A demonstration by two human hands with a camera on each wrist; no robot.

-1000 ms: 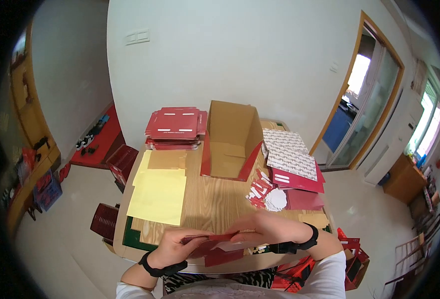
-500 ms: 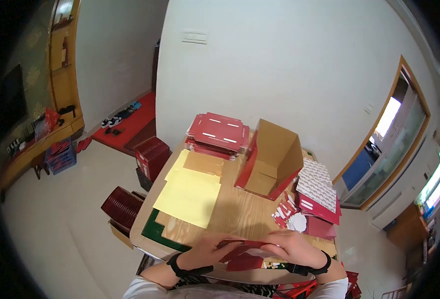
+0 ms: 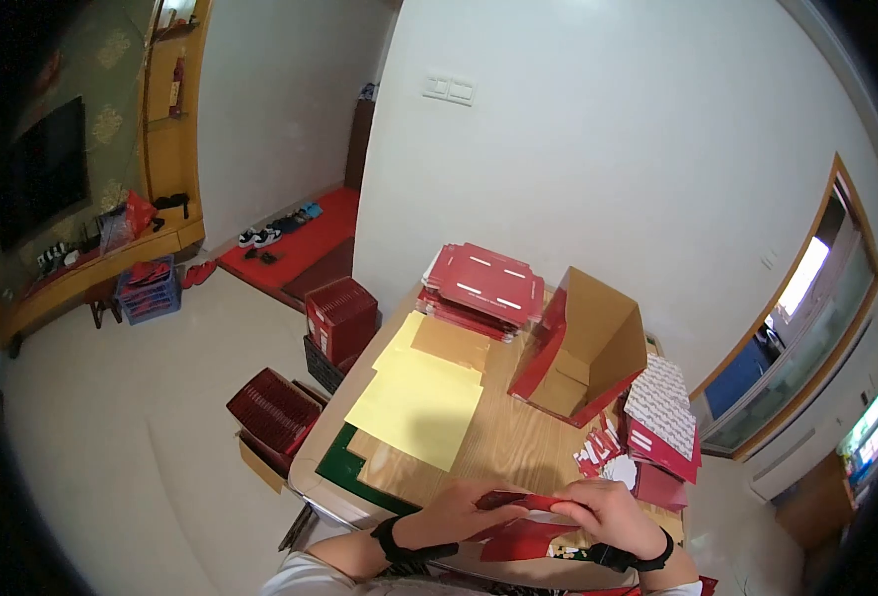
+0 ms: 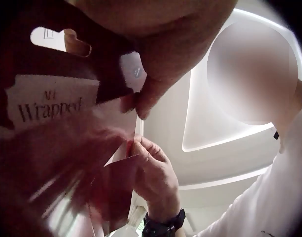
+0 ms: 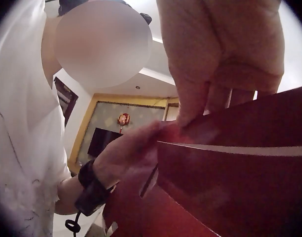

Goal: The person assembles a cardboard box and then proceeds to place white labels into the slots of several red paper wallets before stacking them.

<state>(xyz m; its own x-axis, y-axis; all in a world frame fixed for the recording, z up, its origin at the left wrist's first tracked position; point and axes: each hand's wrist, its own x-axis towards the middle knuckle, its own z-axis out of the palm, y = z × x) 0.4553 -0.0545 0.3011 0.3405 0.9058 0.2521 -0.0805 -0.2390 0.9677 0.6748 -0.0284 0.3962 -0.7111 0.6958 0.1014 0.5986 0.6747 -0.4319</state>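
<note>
Close to the table's near edge, both hands grip a folded red paperboard box piece (image 3: 528, 541) in the head view. The left hand (image 3: 456, 514) pinches its left end, thumb on the near side. At the other end, the right hand (image 3: 620, 512) holds the upper edge between thumb and fingers. The left wrist view shows cut-out slots in the red paperboard (image 4: 42, 143) and a pale panel with print that reads "Wrapped". In the right wrist view, a fold line with a pale edge runs across the red board (image 5: 239, 173), fingers partly hidden behind it.
Yellow sheets (image 3: 419, 407) and a stack of flat red boxes (image 3: 483, 283) lie left on the table. A large open carton (image 3: 588, 338) stands at the back. Patterned sheets (image 3: 662, 397), red-and-white strips (image 3: 598, 447) and white discs (image 3: 618, 471) lie right. Red-filled boxes (image 3: 275, 417) stand on the floor.
The head view has turned left, so the table and its things have shifted right in the picture. Both hands keep hold of the red box piece throughout.
</note>
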